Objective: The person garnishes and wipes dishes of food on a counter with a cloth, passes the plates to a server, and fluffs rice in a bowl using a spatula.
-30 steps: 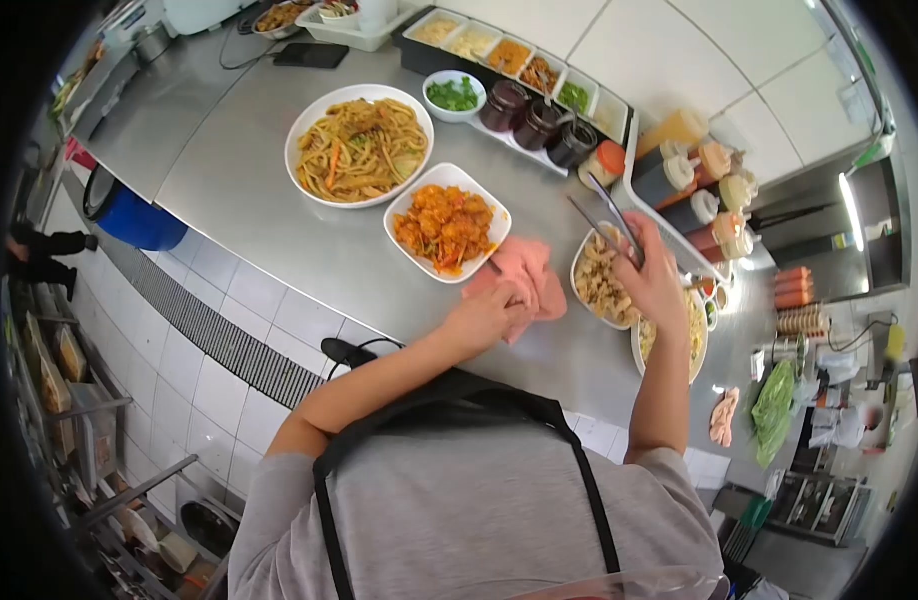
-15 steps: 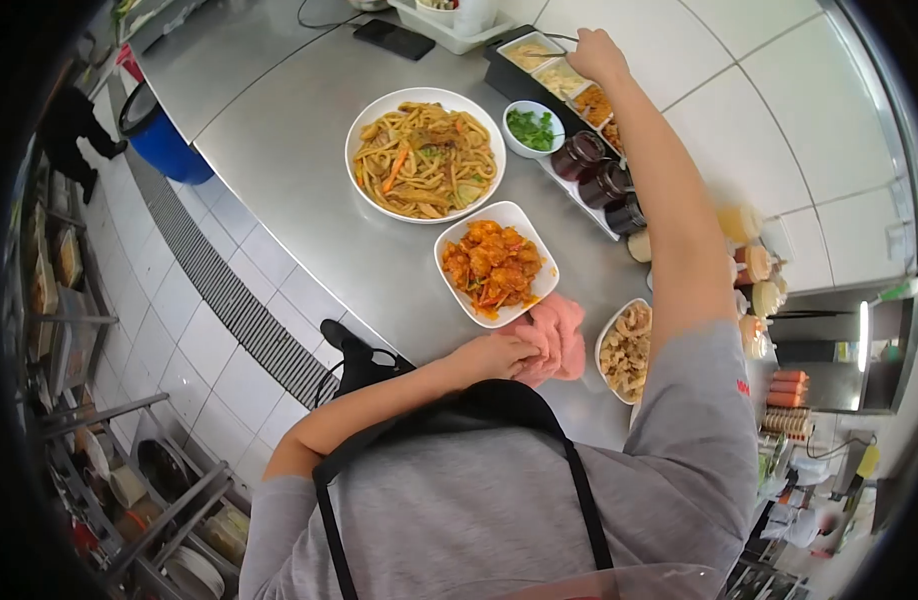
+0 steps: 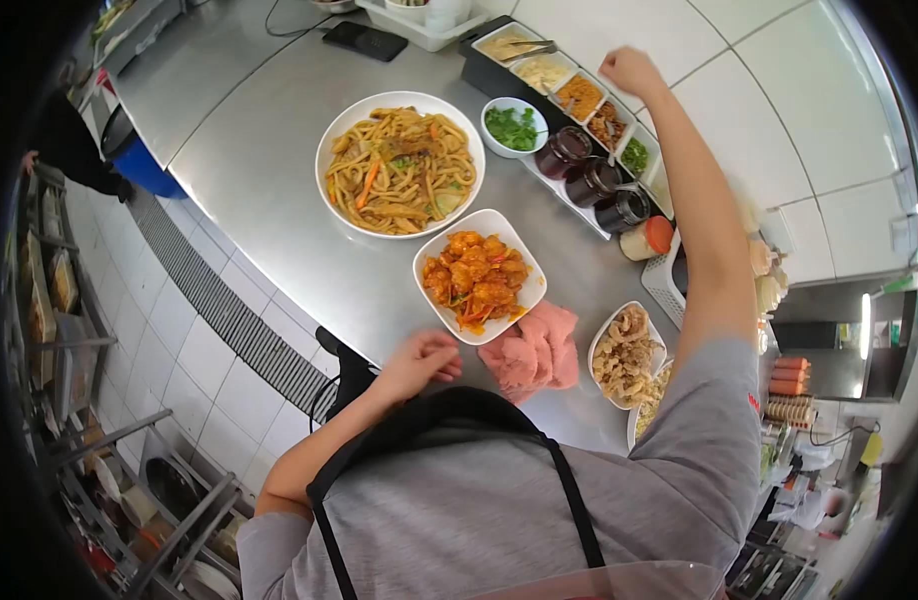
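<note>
My left hand (image 3: 424, 362) hovers near the table's front edge, fingers loosely curled and a little apart, holding nothing visible. Just right of it lies a crumpled pink cloth (image 3: 535, 350). Beyond the cloth is a square white bowl of orange glazed pieces (image 3: 482, 272), with a round bowl of thick noodles (image 3: 401, 170) farther back. My right hand (image 3: 634, 72) is raised beside the topping tray (image 3: 482, 48), its fingers curled closed; whatever may be inside is hidden. Metal tongs (image 3: 534, 45) rest across the tray's far compartments.
A small bowl of green herbs (image 3: 514, 127) and dark sauce jars (image 3: 593, 182) line the tray. Fried pieces (image 3: 624, 360) fill another bowl near my right arm. A phone (image 3: 365, 40) lies at the back. Another person (image 3: 74, 145) stands at far left.
My left hand has let go of the pink cloth and moved left. My right hand has left the tongs and shifted right, away from the far compartments. The view has shifted slightly.
</note>
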`<move>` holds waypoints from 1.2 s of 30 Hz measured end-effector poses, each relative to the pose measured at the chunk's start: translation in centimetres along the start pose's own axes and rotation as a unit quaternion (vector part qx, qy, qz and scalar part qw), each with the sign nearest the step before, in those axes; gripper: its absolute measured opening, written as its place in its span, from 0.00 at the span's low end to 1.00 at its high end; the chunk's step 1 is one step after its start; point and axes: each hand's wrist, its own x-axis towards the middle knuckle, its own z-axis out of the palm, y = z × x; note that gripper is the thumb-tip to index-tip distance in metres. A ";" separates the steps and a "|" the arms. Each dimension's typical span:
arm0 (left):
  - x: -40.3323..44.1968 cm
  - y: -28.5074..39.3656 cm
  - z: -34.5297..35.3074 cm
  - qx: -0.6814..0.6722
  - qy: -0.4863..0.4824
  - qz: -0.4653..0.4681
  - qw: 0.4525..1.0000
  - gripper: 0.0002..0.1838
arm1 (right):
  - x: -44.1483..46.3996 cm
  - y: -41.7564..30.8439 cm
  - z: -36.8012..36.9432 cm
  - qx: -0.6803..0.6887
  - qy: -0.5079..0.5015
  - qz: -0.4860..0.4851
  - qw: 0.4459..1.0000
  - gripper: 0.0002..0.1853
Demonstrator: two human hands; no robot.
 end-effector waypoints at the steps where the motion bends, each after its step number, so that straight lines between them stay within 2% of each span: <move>1: -0.3 0.7 0.1 -0.061 0.057 -0.024 0.996 0.28 | -2.5 0.1 -0.2 0.061 -0.065 -0.008 0.996 0.19; 3: -0.1 1.8 0.7 -0.112 0.086 0.022 0.990 0.33 | -7.1 -2.0 0.1 0.055 -0.118 0.022 0.991 0.22; 5: 0.3 2.0 1.7 -0.146 0.110 0.051 0.982 0.36 | -10.5 -4.2 1.0 0.089 -0.142 0.089 0.982 0.19; 7: 1.0 1.8 2.6 -0.157 0.123 0.068 0.978 0.37 | -12.4 -4.6 3.4 0.100 -0.034 0.009 0.994 0.15; 8: 1.4 2.0 3.0 -0.162 0.121 0.071 0.977 0.37 | -12.5 -4.4 4.9 0.132 0.009 0.005 0.991 0.11; 9: 1.8 2.2 3.3 -0.165 0.121 0.074 0.976 0.36 | -12.6 -4.8 5.1 0.197 0.022 0.059 0.978 0.11; 11: 2.9 2.6 3.9 -0.160 0.119 0.074 0.977 0.36 | -12.3 -5.4 5.0 0.323 0.051 0.160 0.931 0.09; 12: 3.7 2.8 4.2 -0.151 0.118 0.071 0.979 0.36 | -11.5 -4.7 6.2 0.417 0.072 0.197 0.884 0.08; 15: 6.6 2.8 4.9 -0.152 0.108 0.074 0.980 0.37 | -10.4 -4.3 8.0 0.523 0.119 0.233 0.811 0.07; 19: 9.0 4.7 5.8 -0.155 0.105 0.057 0.981 0.38 | -10.6 -3.5 8.0 0.412 0.182 0.166 0.877 0.09; 22: 10.4 5.5 6.3 -0.166 0.104 0.057 0.979 0.38 | -12.1 -3.0 7.2 0.237 0.246 0.074 0.937 0.11; 25: 11.8 5.8 6.7 -0.169 0.105 0.072 0.977 0.38 | -14.3 -4.2 5.2 0.340 0.232 0.138 0.901 0.11; 29: 13.0 5.8 6.8 -0.174 0.109 0.094 0.974 0.39 | -14.8 -2.3 6.3 0.344 0.282 0.148 0.883 0.11; 33: 11.9 6.2 6.3 -0.198 0.096 0.041 0.975 0.40 | -16.0 -1.9 4.8 0.506 0.271 0.250 0.780 0.11; 36: 10.8 5.5 5.3 -0.197 0.097 0.035 0.975 0.40 | -17.2 -1.0 4.1 0.598 0.264 0.303 0.694 0.10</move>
